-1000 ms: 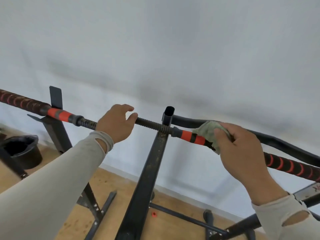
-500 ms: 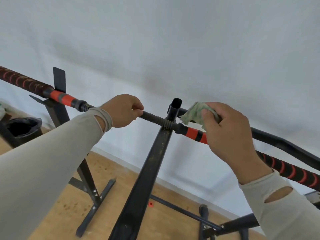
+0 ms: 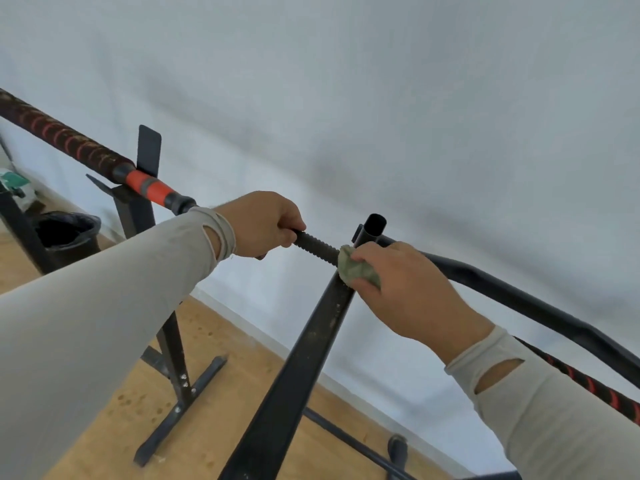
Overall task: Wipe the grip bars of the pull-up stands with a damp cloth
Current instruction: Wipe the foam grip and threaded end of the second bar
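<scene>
cloth (image 3: 356, 270) shifted left to upright (image 3: 311, 341) | left hand (image 3: 263, 223) still gripping bar (image 3: 317, 245)

- Bar (image 3: 317, 244): ribbed matt black middle; spiral-wrapped red-black grip (image 3: 65, 138) at left.
- Cloth (image 3: 353, 268): crumpled, greenish fabric.
- Post (image 3: 294, 368): matt black metal, scuffed.
- Floor (image 3: 114, 407): light wood, spotted.

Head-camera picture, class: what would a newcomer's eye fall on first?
Probably the two hands at centre: the left hand grips the ribbed black steel bar, while the right hand presses a crumpled green cloth where bar meets upright. Next, the orange-and-black wrapped grip at left.
</scene>
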Action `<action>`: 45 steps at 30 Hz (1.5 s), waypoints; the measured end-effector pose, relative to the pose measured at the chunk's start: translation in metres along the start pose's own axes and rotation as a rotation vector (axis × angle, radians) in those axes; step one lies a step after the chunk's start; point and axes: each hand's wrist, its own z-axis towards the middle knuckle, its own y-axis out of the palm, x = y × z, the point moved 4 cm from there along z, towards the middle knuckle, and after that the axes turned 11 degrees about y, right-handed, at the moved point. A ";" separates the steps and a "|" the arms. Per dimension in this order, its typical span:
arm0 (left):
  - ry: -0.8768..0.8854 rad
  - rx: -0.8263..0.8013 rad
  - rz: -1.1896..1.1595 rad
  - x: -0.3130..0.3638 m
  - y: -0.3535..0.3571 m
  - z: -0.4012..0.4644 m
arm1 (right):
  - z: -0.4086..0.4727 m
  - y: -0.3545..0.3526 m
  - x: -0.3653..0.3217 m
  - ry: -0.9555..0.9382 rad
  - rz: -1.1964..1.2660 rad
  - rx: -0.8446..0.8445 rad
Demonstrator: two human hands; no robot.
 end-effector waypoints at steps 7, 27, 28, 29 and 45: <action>-0.010 -0.036 -0.074 -0.006 -0.002 0.004 | 0.013 0.004 -0.026 -0.119 -0.052 0.295; 0.042 -0.073 -0.093 -0.010 0.000 0.005 | 0.023 -0.015 -0.023 0.017 -0.208 -0.041; 0.045 -0.071 -0.084 -0.011 0.000 0.005 | 0.029 -0.011 -0.035 0.004 -0.201 -0.014; 0.046 -0.068 -0.082 -0.011 0.001 0.006 | 0.036 -0.007 -0.046 0.001 -0.159 0.005; 0.034 -0.060 -0.139 -0.011 -0.001 0.009 | 0.018 -0.027 -0.013 0.057 -0.306 -0.181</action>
